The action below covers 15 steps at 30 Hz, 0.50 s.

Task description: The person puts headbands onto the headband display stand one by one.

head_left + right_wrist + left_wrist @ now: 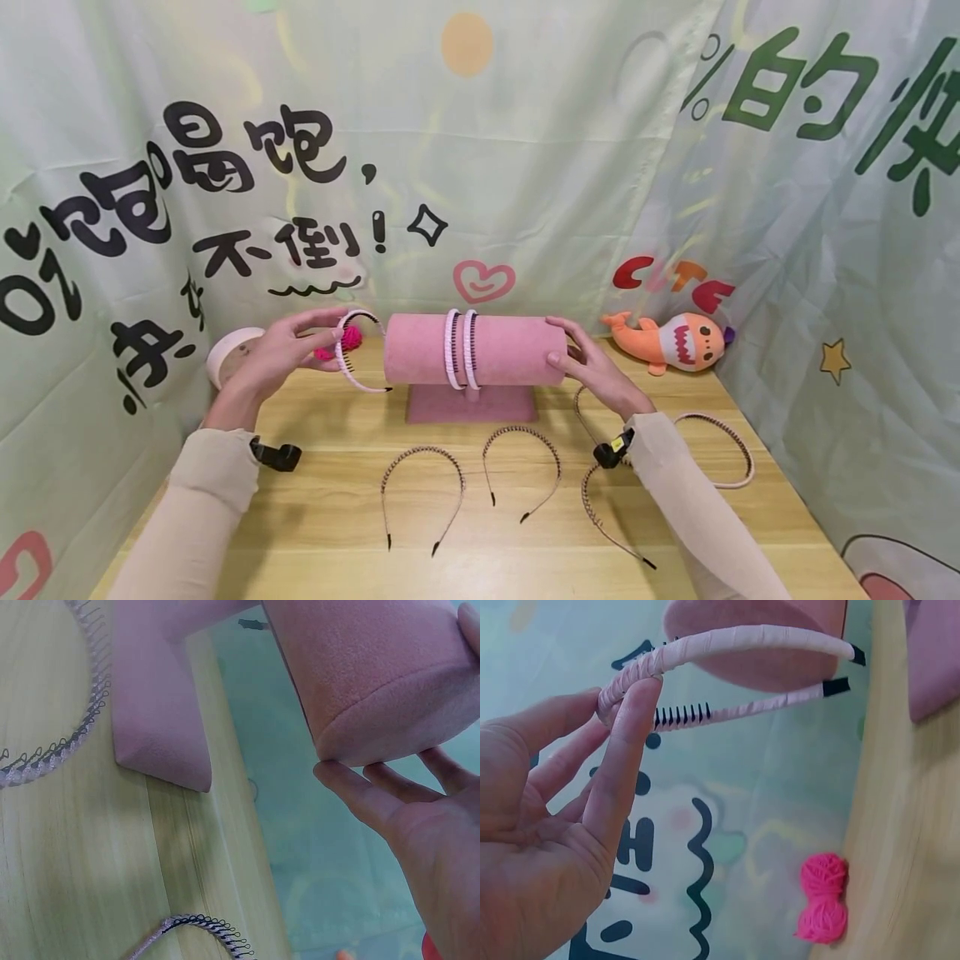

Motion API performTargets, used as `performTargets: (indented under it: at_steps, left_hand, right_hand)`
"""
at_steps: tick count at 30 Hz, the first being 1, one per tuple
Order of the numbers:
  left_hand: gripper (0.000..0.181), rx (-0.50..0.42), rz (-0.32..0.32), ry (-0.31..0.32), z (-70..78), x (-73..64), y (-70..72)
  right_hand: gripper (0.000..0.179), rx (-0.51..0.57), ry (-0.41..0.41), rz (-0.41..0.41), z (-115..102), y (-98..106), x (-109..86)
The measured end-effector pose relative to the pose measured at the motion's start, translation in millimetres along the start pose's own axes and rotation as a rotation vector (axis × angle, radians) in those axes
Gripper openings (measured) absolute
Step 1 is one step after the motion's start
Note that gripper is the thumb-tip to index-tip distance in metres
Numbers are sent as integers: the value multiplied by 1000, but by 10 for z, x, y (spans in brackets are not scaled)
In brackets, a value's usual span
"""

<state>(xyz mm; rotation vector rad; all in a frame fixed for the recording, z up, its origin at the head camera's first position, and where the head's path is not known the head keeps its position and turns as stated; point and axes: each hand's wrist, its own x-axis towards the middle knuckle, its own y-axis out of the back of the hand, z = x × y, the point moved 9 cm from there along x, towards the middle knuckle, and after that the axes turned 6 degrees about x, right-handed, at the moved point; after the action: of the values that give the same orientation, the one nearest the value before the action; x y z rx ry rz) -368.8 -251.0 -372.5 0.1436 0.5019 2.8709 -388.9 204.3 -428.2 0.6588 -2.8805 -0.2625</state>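
My left hand point(273, 350) pinches a pale pink headband point(750, 637) at the middle of its arch, between thumb and fingers. Black comb teeth line its inner side, and its black-tipped ends point toward the left end of a pink velvety headband stand point(510, 350). The stand is a horizontal roll on a short post and flat base. Two similar headbands point(452, 350) sit side by side around the roll, near its middle. At the roll's right end, my right hand point(596, 371) grips the rim, thumb in front and fingertips against the end face.
Several more headbands lie on the wooden table point(330, 517), one front left point(423, 450), one front middle point(517, 429), others around the right forearm. An orange plush shark point(690, 342) rests at the back right. Bright pink yarn point(823, 877) and a white rounded object point(228, 350) stand back left.
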Motion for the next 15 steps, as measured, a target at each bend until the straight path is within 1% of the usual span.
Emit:
performTargets:
  at_steps: [7,15]
  left_hand:
    - [55,-22,3,-20,43,77,-93]
    - [54,-18,5,-12,56,132,-202]
  right_hand:
    - [61,-2,0,3,3,4,6]
    - [62,3,-5,-4,-6,-9,-8]
